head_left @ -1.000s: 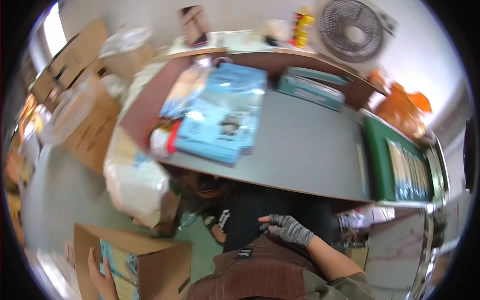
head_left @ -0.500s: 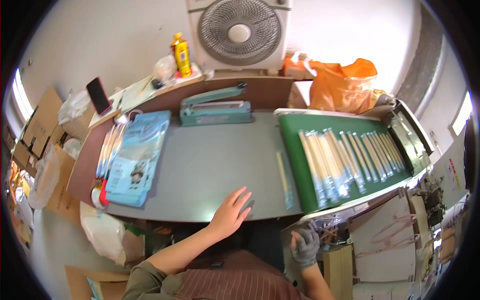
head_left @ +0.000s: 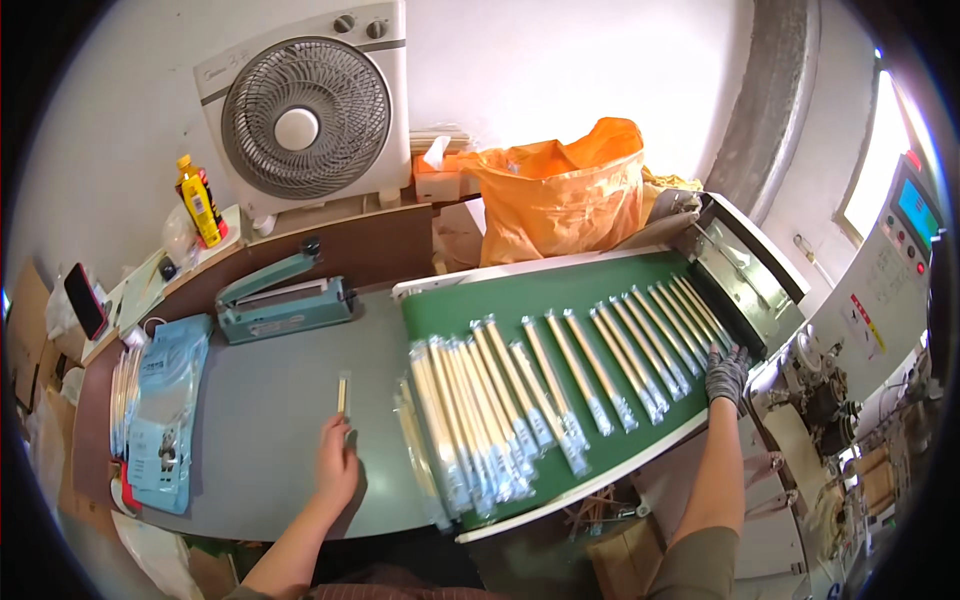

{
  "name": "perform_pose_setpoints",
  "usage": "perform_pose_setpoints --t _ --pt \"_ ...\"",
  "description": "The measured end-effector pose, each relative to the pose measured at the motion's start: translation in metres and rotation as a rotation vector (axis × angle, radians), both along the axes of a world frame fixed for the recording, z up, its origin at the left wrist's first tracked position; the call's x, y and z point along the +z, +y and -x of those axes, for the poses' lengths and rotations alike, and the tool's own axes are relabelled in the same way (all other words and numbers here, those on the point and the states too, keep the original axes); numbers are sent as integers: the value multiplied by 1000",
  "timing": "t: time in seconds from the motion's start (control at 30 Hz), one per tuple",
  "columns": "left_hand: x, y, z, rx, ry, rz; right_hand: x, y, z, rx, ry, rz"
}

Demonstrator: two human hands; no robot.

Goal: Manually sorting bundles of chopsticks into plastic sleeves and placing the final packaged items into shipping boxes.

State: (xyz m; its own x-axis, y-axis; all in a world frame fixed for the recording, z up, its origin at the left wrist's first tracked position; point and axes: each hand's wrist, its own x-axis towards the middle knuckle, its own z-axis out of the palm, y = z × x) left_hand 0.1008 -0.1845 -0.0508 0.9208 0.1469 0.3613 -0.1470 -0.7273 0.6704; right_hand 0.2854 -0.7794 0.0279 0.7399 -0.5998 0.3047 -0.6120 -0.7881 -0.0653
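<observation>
My bare left hand (head_left: 337, 468) is over the grey table, closed round the lower end of a thin clear-wrapped packet of wooden chopsticks (head_left: 343, 394). At the far right end of the green conveyor belt (head_left: 455, 303), my right hand (head_left: 727, 376), in a grey glove, reaches over the near rim with fingers spread. Its fingertips are beside the near ends of the last wrapped chopsticks (head_left: 703, 310); whether they touch is unclear. Many more such packets (head_left: 470, 415) lie across the belt, bunched and overlapping at its left end. One packet (head_left: 420, 455) lies along the belt's left edge.
A teal hand sealer (head_left: 285, 318) stands at the table's back. Blue printed bags (head_left: 168, 420) lie at the left, beside more chopstick packets (head_left: 125, 395). Behind are a box fan (head_left: 300, 110), a yellow bottle (head_left: 203, 208) and an orange sack (head_left: 560, 200). A control panel (head_left: 900, 240) rises at right.
The view has swung right. My left hand, empty before, now holds a chopstick packet. My gloved right hand has come up from below the table to the belt's right end.
</observation>
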Motion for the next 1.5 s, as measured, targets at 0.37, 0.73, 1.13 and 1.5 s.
perform_pose_setpoints --t 0.37,0.73,1.13,1.5 --pt "34 -11 6 81 29 -94 16 -16 -34 253 -49 -160" --pt "18 -5 2 45 -13 42 -2 230 108 1030 -319 -125" --pt "-4 40 -8 31 -47 143 -46 461 173 965 -218 -139" --pt "11 105 -28 150 -112 190 -45 565 169 897 -3 -1449"
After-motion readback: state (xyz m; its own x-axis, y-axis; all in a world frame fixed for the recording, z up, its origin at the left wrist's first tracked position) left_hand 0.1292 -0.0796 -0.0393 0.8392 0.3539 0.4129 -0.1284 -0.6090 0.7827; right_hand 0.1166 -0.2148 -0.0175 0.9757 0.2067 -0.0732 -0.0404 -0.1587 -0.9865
